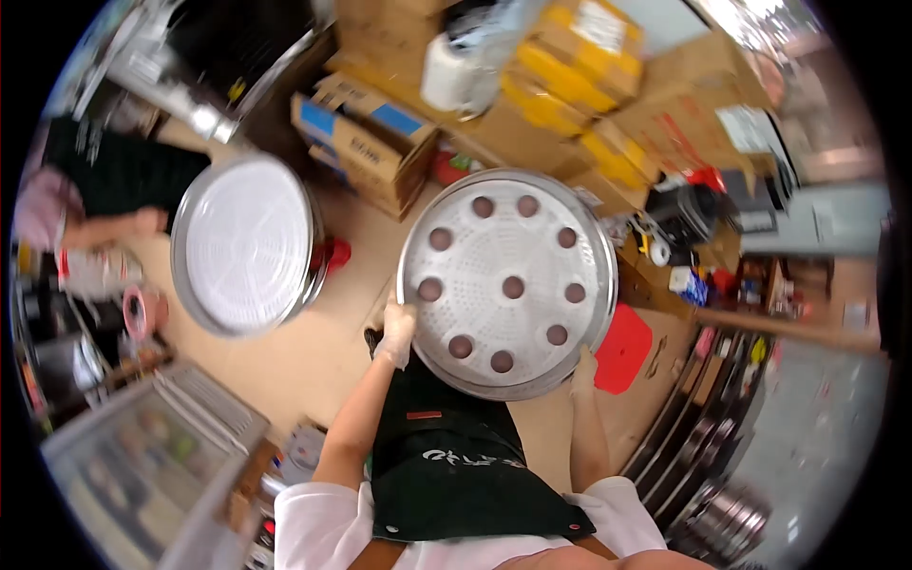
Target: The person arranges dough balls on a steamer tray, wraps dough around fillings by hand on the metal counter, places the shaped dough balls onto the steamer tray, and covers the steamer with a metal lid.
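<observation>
In front of me is a large round metal steamer tray (pixel 484 313) with a perforated, whitish bottom. Several small, round, brownish-purple pieces (pixel 513 287) lie spaced out on it, mostly in a ring with one near the middle. My left hand (pixel 399 328), in a thin clear glove, is closed on the tray's left rim. At the lower right rim, my right hand (pixel 583 369) grips the same tray, its fingers partly hidden beneath the edge. Nothing else is in either hand.
To the left stands another round steamer tray (pixel 245 242), lined in white, beside a co-worker's arm (pixel 119 226). Cardboard boxes (pixel 366 142) line the far side. A red stool top (pixel 624 350) is at right, a glass-topped freezer (pixel 152 465) at lower left.
</observation>
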A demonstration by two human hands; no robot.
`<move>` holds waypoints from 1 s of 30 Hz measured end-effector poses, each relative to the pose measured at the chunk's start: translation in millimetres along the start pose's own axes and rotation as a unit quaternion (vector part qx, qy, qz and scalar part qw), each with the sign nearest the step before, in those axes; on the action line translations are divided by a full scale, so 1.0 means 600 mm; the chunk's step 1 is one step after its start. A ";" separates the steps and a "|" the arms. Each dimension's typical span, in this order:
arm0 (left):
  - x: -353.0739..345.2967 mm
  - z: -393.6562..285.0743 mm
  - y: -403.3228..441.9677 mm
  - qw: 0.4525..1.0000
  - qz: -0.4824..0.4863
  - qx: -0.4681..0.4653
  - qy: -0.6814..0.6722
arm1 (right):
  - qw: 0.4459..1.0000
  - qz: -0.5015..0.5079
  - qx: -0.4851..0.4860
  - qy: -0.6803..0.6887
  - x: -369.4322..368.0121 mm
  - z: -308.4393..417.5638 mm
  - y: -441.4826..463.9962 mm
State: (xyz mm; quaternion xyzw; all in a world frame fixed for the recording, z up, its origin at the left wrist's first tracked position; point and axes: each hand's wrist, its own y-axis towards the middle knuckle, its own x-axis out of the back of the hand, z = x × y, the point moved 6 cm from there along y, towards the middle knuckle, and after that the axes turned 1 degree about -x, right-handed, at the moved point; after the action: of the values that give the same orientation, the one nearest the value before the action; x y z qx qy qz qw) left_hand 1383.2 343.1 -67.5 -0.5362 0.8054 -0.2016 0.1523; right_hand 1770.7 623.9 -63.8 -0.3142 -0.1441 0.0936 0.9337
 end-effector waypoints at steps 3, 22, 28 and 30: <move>0.014 0.022 0.007 0.995 0.087 0.037 0.024 | 0.997 0.023 0.010 0.071 0.002 -0.004 -0.014; -0.193 -0.209 -0.030 0.768 0.309 -0.428 0.363 | 0.744 -0.438 -0.357 0.357 -0.247 -0.652 -0.850; -0.315 -0.194 -0.218 0.626 0.402 -0.560 0.366 | 0.635 -0.562 -0.344 0.403 -0.249 -0.731 -0.907; -0.328 -0.130 -0.307 0.647 0.493 -0.482 0.326 | 0.612 -0.598 -0.304 0.418 -0.206 -0.748 -0.915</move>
State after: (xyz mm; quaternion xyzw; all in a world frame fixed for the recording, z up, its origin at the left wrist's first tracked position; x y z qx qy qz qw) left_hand 1569.5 474.4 95.8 0.0424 0.9321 0.1577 -0.3232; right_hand 1848.1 -91.0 -93.9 -0.4294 0.0855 -0.6766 0.5920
